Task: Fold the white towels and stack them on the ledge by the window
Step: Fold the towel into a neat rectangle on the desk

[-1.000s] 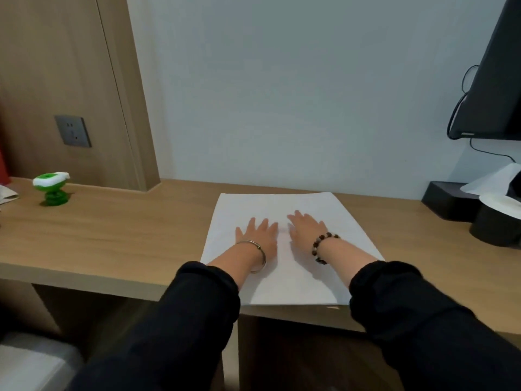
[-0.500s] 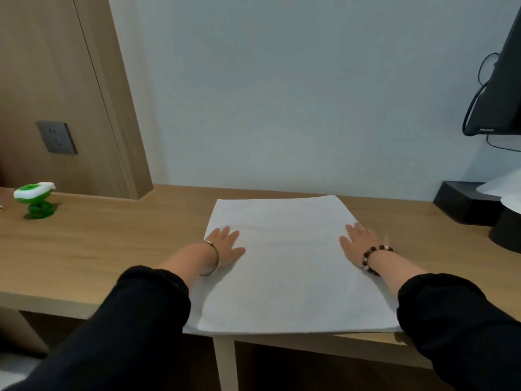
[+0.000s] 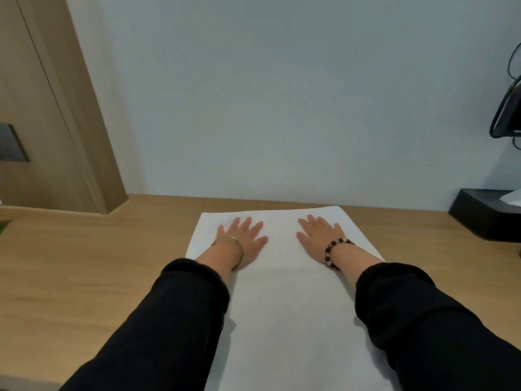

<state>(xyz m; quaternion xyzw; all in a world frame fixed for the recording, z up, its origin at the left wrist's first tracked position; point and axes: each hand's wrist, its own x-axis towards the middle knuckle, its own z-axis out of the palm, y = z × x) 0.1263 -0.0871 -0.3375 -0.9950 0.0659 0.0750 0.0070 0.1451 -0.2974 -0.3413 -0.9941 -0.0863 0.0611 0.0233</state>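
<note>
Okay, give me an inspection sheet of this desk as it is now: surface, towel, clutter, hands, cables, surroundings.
Surface: wooden desk, light grain.
Job's things: one white towel spread flat, running away from the person; no folded stack, ledge or window in view.
Clutter: black box at the far right with a white tissue sticking out of it.
Grips: left hand and right hand lie palm down on the towel's far end, fingers straight, apart from each other.
Cables: black cables hang on the wall at the right edge.
Surroundings: pale wall; wood panel with a grey socket.
</note>
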